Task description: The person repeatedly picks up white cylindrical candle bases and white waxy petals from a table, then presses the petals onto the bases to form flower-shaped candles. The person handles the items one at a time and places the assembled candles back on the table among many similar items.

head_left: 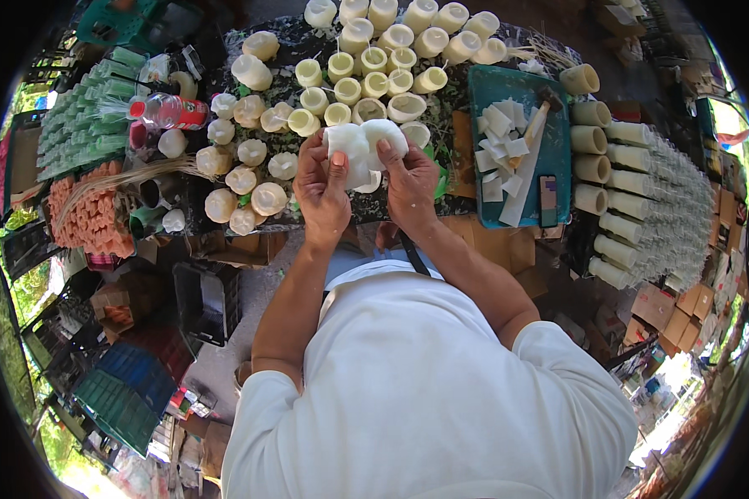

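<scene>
Hands meet in front of our chest over the worktable: our left hand and our right hand both close on 1 white lump, a soft-looking, rounded mass held up between them, above the table's near edge. The left thumb presses on the lump's lower left face while that hand's fingers curl behind it; the right thumb lies on its right half, with the other fingers wrapped underneath. So neither hand is spread wide: each is clamped on the lump, sharing it about evenly, and neither is clearly the nearer. The lump's long axis runs left to right, from one palm to the other, and it lies just beyond our thumbs, away from the body. Behind it the table carries many pale cream cups, some upright, some tipped. To the right, a teal tray holds cut white slabs, well apart from the right hand. Rows of clear-wrapped tubes lie further right, green ones far left.
</scene>
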The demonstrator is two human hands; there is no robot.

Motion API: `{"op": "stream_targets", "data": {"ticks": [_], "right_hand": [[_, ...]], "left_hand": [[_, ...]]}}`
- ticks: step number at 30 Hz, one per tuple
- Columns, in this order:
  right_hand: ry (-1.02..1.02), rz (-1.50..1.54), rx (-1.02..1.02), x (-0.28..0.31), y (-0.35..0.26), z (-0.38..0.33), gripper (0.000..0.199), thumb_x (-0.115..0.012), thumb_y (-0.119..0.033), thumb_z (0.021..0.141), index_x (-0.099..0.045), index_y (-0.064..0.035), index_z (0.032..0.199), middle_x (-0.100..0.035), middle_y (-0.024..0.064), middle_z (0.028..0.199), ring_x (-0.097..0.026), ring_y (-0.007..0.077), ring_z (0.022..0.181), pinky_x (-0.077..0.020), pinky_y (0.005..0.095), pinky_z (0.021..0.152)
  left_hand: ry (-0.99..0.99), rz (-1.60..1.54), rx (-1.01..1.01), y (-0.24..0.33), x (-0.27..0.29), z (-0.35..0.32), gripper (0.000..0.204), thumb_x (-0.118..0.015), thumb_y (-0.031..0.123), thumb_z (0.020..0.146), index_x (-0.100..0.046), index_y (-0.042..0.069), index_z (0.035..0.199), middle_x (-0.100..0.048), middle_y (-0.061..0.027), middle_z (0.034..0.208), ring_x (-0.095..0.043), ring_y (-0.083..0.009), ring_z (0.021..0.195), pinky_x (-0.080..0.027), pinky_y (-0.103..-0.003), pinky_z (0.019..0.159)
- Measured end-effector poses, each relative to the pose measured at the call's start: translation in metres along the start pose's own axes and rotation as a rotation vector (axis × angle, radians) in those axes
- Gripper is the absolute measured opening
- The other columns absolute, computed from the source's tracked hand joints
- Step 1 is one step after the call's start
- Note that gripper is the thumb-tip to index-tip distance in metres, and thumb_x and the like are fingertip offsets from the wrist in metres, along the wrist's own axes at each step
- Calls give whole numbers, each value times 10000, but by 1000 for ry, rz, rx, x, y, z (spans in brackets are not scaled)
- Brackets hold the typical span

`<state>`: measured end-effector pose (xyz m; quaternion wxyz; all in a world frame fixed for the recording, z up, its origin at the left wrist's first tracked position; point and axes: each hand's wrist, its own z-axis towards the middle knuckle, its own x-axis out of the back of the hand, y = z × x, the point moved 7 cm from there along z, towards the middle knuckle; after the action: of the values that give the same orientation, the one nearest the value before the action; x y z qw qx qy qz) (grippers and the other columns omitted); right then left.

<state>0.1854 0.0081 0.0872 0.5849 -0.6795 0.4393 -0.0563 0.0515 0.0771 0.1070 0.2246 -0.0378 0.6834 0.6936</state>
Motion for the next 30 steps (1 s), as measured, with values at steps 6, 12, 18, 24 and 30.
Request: {"op": "stream_targets", "data": {"ticks": [6,12,18,24,30], "right_hand": [[9,224,-110,4,-4,3,354,-765,-208,926,-661,43,1153,-716,103,1082,-697,175,942,-566,318,849],[6,-39,-10,7,-1,0,353,-734,-165,949,-679,29,1239,-731,52,1055,-651,84,873,-541,246,768],[-22,-226,38,0,-17,-3,373,-738,-193,951,-679,20,1251,-729,45,1064,-636,71,896,-517,228,799],[64,240,-230,1,20,4,341,-756,-267,939,-697,27,1104,-718,50,981,-651,106,787,-511,238,690],[60,321,-345,-5,28,5,306,-753,-250,940,-676,21,1057,-720,75,982,-688,148,835,-548,291,731]], "left_hand": [[-109,535,-220,22,-10,-3,157,-679,124,971,-606,7,1046,-540,-212,1365,-575,-252,1201,-480,-364,986],[-129,352,-270,31,-17,4,161,-713,56,920,-606,3,1027,-570,-210,1338,-619,-276,1140,-510,-362,945],[-215,129,93,6,-8,7,190,-732,-45,867,-565,29,920,-535,-158,1376,-592,-213,1181,-476,-359,1019],[10,426,-380,35,-15,-3,248,-796,29,812,-559,45,884,-562,-181,1287,-590,-289,1145,-511,-385,917],[-228,884,-805,66,-33,-12,271,-800,32,802,-550,71,900,-573,-192,1270,-583,-368,1159,-533,-421,915]]}}
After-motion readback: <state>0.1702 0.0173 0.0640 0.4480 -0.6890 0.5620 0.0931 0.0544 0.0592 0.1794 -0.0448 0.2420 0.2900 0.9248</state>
